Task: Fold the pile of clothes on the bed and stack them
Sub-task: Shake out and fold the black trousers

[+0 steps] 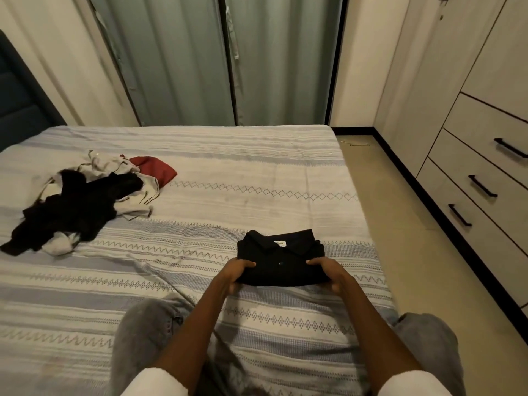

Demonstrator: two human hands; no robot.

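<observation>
Head view: a folded black polo shirt [281,257] lay on the bed [228,178], directly between both hands and just beyond them, collar on the far side and a small pale label showing inside the neck. The left hand [233,274] gripped the shirt's near left corner, thumb lying on top of the fabric and fingers curled underneath. The right hand [328,274] gripped the near right corner the same way, thumb on top, fingers tucked below the edge. The near edge of the shirt looked slightly raised off the striped bedspread at both hands; the far edge rested on it.

Well off to the left of the left hand, and farther away, sat the unfolded pile of clothes [80,201]: black garments tangled over pale grey and white ones, with a dark red piece [155,170] at the pile's far right edge. The pile and the folded shirt were well apart.

Both forearms were bare below white sleeves. Grey trouser legs [143,332] showed near each arm. To the right of the right hand, beyond the bed's edge, stood a cabinet with drawers [471,181] bearing black handles. Grey-green curtains [214,58] hung beyond the bed.
</observation>
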